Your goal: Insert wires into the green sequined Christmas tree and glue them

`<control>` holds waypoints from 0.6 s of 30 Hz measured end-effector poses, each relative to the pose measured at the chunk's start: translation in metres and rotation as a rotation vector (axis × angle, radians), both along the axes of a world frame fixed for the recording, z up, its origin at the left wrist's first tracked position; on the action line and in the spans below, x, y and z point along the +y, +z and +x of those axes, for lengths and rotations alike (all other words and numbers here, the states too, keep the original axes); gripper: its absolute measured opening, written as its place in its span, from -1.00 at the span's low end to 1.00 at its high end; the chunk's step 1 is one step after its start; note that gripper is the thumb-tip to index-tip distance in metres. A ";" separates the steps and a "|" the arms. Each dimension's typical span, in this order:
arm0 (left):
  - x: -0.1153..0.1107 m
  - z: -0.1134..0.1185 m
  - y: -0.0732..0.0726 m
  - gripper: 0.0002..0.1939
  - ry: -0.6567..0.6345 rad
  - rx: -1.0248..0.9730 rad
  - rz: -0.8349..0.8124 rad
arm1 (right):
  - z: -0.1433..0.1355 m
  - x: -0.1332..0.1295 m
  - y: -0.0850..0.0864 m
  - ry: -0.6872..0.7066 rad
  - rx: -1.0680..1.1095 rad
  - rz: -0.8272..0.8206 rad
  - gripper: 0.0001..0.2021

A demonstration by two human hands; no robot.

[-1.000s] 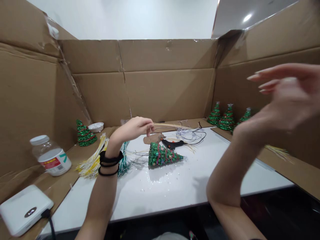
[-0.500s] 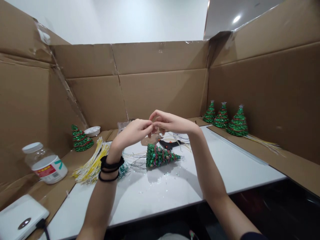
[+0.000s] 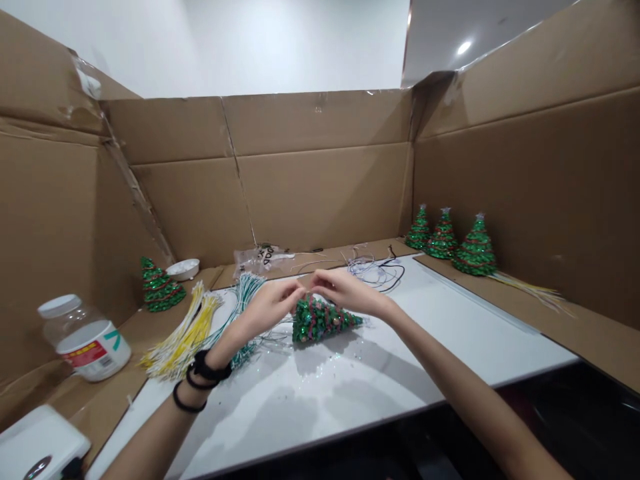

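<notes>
A small green tinsel Christmas tree point(image 3: 323, 327) with red trim lies on its side on the white board, its tip toward the right. Just over its base, my left hand point(image 3: 274, 305) and my right hand point(image 3: 345, 291) meet at the fingertips. Both are closed in a pinch, and whatever sits between the fingers is too small to make out. Black bands circle my left wrist. Thin wires spread from the tree's base toward a bundle of green and white wire ties point(image 3: 245, 293) near my left hand.
Yellow and white ties point(image 3: 187, 333) lie at left, near a plastic jar point(image 3: 87, 340), a white bowl point(image 3: 184, 270) and an upright tree point(image 3: 159, 287). Three more trees point(image 3: 445, 233) stand at right. Tangled wires point(image 3: 377, 270) and a plastic bag point(image 3: 260, 259) are behind. Cardboard walls point(image 3: 320, 193) surround the board.
Both hands have come down from above the board to just over the lying tree's base, fingertips still together. The black glue gun seen behind the tree earlier is now hidden by my right hand.
</notes>
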State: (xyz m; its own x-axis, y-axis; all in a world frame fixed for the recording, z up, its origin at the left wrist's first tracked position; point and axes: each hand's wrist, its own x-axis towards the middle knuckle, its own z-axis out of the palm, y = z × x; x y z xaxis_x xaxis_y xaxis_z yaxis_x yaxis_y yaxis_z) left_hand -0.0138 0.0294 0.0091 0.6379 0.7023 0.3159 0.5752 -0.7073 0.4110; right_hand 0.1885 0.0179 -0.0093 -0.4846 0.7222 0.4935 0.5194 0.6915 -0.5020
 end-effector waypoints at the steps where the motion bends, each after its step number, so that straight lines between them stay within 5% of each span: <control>1: 0.000 -0.002 -0.009 -0.60 0.102 -0.023 0.013 | 0.002 0.004 -0.010 -0.025 0.018 -0.005 -0.87; 5: 0.003 -0.008 -0.041 -0.56 0.323 -0.039 -0.105 | 0.022 0.021 -0.038 -0.100 0.101 -0.155 -0.81; 11: 0.004 -0.005 -0.073 -0.59 0.223 -0.251 -0.433 | 0.052 0.022 -0.062 -0.171 0.189 -0.216 -0.78; 18: -0.004 0.005 -0.083 -0.51 0.204 -0.388 -0.786 | 0.029 -0.009 -0.071 -0.142 0.164 -0.127 -0.82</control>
State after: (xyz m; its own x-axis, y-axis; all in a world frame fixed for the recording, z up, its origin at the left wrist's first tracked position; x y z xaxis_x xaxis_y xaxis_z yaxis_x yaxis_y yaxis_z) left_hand -0.0091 0.0257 -0.0736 0.4258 0.8945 -0.1360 0.3788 -0.0397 0.9246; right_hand 0.2179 0.0086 -0.0802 -0.2950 0.8386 0.4580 0.5109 0.5435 -0.6661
